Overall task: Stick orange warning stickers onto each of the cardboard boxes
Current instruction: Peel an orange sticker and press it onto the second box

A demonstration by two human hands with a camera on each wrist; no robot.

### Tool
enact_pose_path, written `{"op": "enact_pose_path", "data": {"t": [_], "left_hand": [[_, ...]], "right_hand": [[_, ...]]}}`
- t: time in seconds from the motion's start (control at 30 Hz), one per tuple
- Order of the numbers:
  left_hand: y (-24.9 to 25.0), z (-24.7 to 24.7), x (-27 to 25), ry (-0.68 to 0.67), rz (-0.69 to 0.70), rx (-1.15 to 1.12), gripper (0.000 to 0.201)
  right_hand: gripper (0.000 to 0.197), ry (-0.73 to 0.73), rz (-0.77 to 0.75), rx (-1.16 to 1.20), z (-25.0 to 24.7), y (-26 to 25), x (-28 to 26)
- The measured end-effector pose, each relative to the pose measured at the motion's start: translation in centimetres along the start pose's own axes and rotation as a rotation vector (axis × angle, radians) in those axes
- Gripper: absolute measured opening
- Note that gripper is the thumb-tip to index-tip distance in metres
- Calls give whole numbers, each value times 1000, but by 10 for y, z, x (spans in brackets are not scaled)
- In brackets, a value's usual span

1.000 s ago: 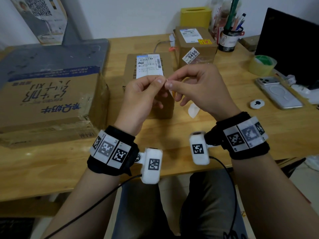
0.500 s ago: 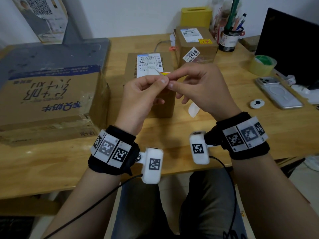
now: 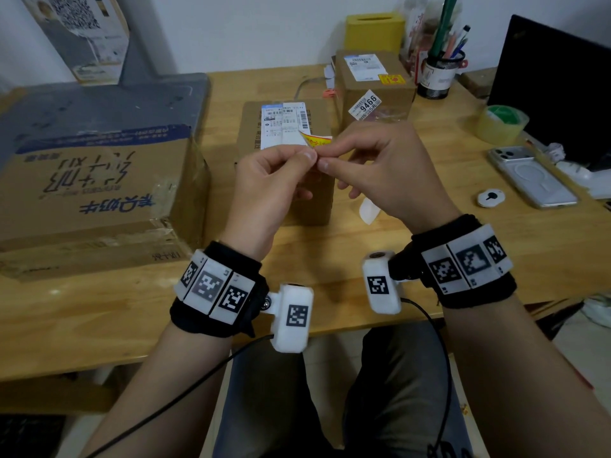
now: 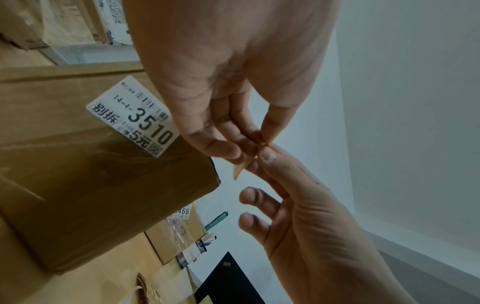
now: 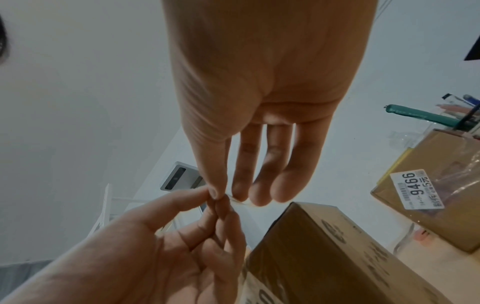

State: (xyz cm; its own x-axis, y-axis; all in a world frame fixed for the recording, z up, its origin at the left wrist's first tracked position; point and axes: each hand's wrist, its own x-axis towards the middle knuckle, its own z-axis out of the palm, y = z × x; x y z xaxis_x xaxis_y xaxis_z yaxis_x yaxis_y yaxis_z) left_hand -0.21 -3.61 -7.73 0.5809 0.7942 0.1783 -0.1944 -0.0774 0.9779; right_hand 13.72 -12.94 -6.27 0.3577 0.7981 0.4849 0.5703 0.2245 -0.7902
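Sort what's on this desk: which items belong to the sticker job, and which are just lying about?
Job:
orange sticker, pinched by left hand and right hand
large box
middle box
back box, already stickered

Lying about:
phone
tape roll
pen cup
yellow box

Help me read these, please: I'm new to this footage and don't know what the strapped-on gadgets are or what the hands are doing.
No machine here: a person sits at a wooden desk wearing cameras. One picture comes from the head, looking down; the other two come from small cameras on the black wristbands, looking along each hand.

The left hand and right hand meet in mid-air, both pinching an orange sticker, apparently peeling it from its backing.

On the desk lie three cardboard boxes: a large box, a middle box behind the hands, and a small box that already carries an orange sticker. To the right are a phone, a tape roll and a pen cup.
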Motion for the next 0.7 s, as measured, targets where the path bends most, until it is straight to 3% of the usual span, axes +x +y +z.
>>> {"op": "enact_pose_path", "data": {"t": [0.17, 0.43, 0.7], "left_hand": [[2, 1, -1, -3, 23, 22, 20], [1, -1, -2, -65, 45, 25, 18], [3, -1, -1, -86, 79, 109, 17]], "right_hand": [[12, -13, -23, -24, 0, -1, -1], [5, -25, 152, 153, -4, -4, -3], [16, -39, 244, 215, -4, -3, 0]]}}
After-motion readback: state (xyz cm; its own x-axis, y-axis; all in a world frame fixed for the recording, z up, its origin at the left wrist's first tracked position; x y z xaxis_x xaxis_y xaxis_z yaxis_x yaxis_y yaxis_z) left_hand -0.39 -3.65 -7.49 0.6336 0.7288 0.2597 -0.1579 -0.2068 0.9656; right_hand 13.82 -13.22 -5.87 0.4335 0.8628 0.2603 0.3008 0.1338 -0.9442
